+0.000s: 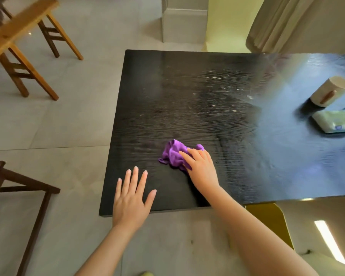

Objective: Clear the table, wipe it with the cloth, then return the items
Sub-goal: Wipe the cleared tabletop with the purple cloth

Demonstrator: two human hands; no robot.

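Observation:
A crumpled purple cloth (172,153) lies on the dark wood-grain table (187,96), near its front middle. My right hand (200,168) presses down on the cloth's right side, fingers spread over it. Flat on the table's front left corner rests my left hand (131,198), fingers apart and holding nothing. At the far right of the table stand a cream cup with a wooden handle (330,90) and a green pack of tissues (336,123). Pale specks and streaks mark the table's middle and back.
A light wooden stool (22,42) stands on the tiled floor at the back left. A darker stool (12,188) is at the left front. A yellow chair (271,218) sits under the table's front edge. Curtains (287,22) hang at the back right.

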